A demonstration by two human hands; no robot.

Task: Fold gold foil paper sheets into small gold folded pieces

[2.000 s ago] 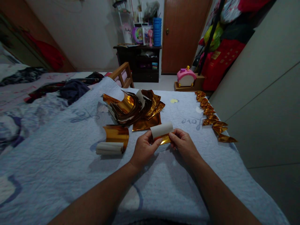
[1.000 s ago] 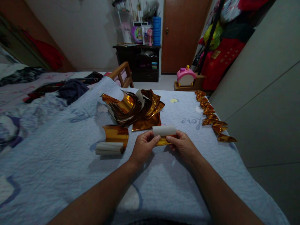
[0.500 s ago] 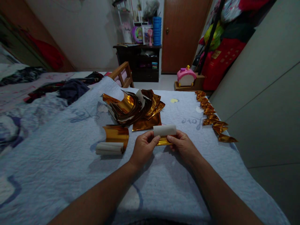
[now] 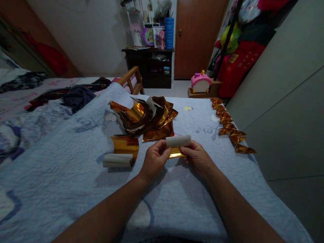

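Note:
A sheet of gold foil paper point(image 4: 178, 141) is held between both hands, its pale backing curling over at the far edge and its gold side showing below. My left hand point(image 4: 155, 158) pinches its left end with the thumb on top. At the right end, my right hand point(image 4: 199, 157) grips it the same way, thumb on the gold side. To the left of my hands lie curled foil sheets point(image 4: 125, 145) with a pale rolled edge. Beyond them sits a fanned stack of gold foil sheets point(image 4: 138, 113).
Folded gold foil pieces point(image 4: 225, 118) line the right edge of the bed, which has a light blue quilt point(image 4: 63, 189). Rumpled clothes point(image 4: 78, 98) lie at the left. Past the far edge are a wooden chair point(image 4: 134, 79), a dark cabinet point(image 4: 149, 67) and a pink toy point(image 4: 201, 82).
The gold strip under my thumbs catches more light, and the sheet has tilted slightly. Both hands keep their grip in nearly the same place.

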